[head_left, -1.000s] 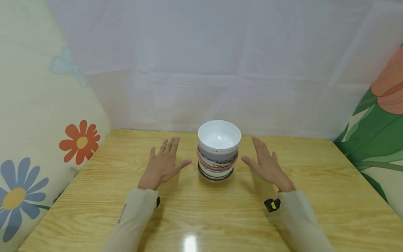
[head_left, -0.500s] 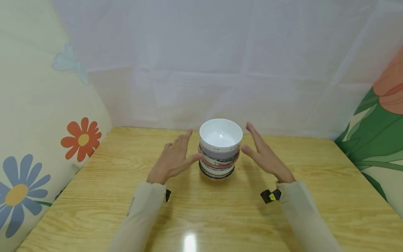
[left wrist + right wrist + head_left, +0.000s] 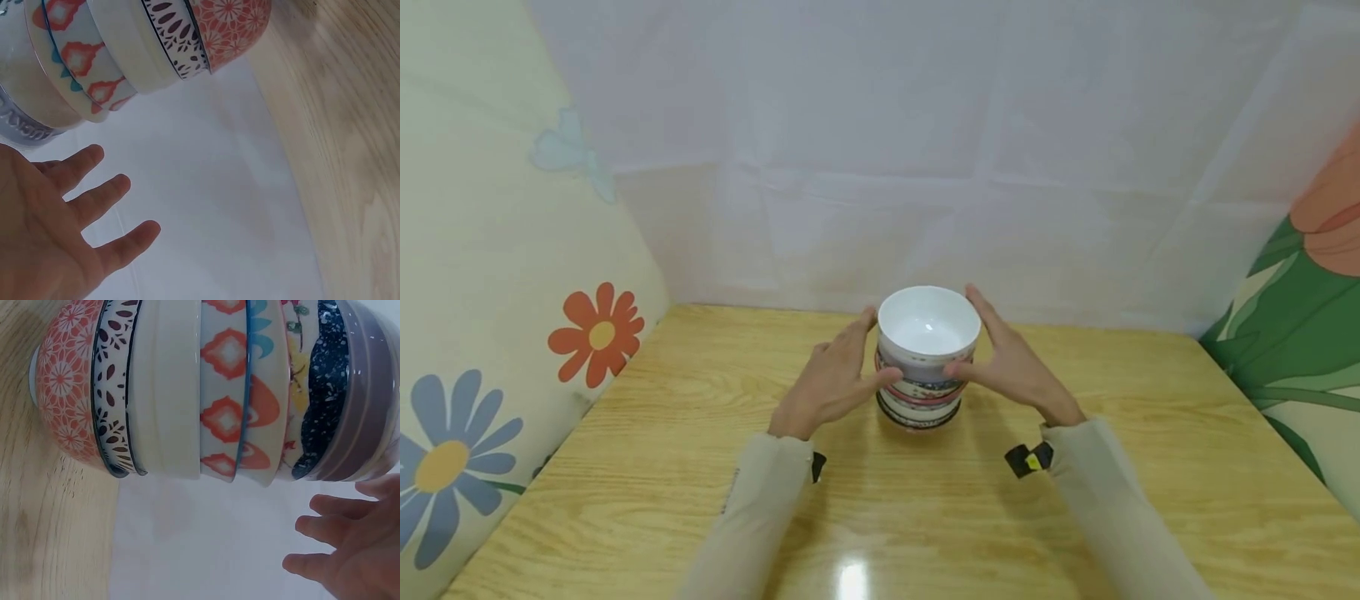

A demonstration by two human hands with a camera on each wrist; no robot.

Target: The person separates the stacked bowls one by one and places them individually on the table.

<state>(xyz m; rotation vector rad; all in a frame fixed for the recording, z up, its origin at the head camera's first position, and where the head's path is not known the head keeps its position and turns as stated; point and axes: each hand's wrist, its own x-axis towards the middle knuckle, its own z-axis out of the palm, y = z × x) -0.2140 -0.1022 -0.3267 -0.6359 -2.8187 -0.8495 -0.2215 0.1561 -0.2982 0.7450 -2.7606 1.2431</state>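
Observation:
A stack of nested bowls stands on the wooden table, topped by a white bowl (image 3: 928,323). In the right wrist view the stack runs from a coral flower-patterned bowl (image 3: 65,381) at the bottom up through a cream bowl (image 3: 165,394) to a purple-grey bowl (image 3: 369,381). My left hand (image 3: 831,382) is at the left side of the upper bowls, its thumb overlapping their front and its fingers extended. Opposite it, my right hand (image 3: 1013,360) has its thumb across the front and its index finger along the top bowl's right rim.
The light wooden table (image 3: 880,517) reaches back to a white cloth backdrop (image 3: 850,167). Flower-printed cloths hang at the left (image 3: 490,250) and right (image 3: 1300,350) sides. Both wrists carry dark straps below pale sleeves.
Both hands have moved inward from either side of the stack, closing the gaps to the upper bowls. The bowls stay stacked in place on the table.

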